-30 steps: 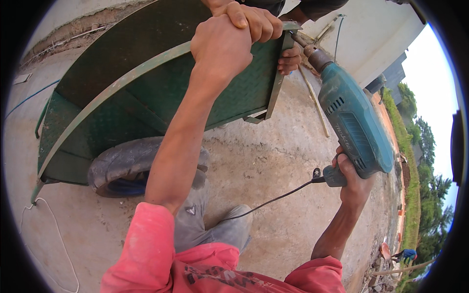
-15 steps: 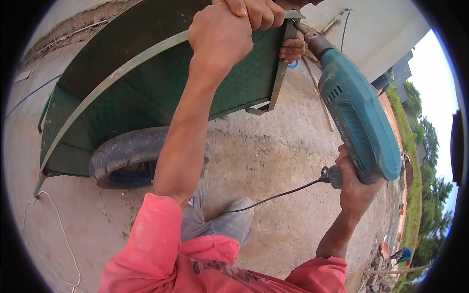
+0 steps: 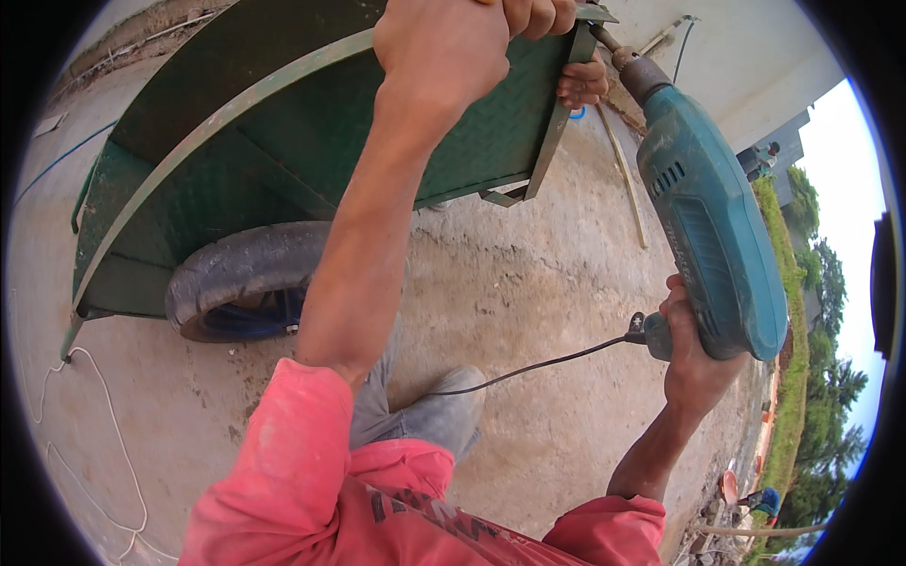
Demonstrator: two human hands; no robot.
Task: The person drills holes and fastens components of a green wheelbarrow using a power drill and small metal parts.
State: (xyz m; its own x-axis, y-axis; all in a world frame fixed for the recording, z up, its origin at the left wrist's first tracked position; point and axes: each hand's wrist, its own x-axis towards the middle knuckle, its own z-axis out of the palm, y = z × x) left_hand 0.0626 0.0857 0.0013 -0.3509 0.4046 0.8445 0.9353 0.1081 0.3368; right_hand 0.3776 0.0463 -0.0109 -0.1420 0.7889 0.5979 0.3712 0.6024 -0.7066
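A green metal wheelbarrow [image 3: 283,156] lies tipped with its tray turned on edge and a black-tyred wheel [image 3: 236,283] beneath. My left hand [image 3: 439,57] is closed at the tray's upper rim; its fingertips are out of sight. My right hand [image 3: 698,349] grips the handle of a teal corded power drill [image 3: 713,226]. The drill points up and left, its chuck [image 3: 642,75] near the tray's end flange [image 3: 557,123], and the tip meets the flange's top corner. Another person's fingers [image 3: 538,17] rest beside my left hand, and a co-worker's hand [image 3: 582,83] holds the flange lower down.
The drill's black cord [image 3: 538,365] runs left past my grey-trousered knee [image 3: 439,406]. A white cord [image 3: 123,443] lies on the concrete floor [image 3: 528,311] at left. A thin wooden stick [image 3: 623,179] lies beyond the drill. A pale wall [image 3: 746,57] stands behind, grass and rubble at right.
The wheelbarrow's flange end, my left hand and the drill appear shifted slightly to the right in view. The drill's tip stays at the flange corner, and both hands keep their grip.
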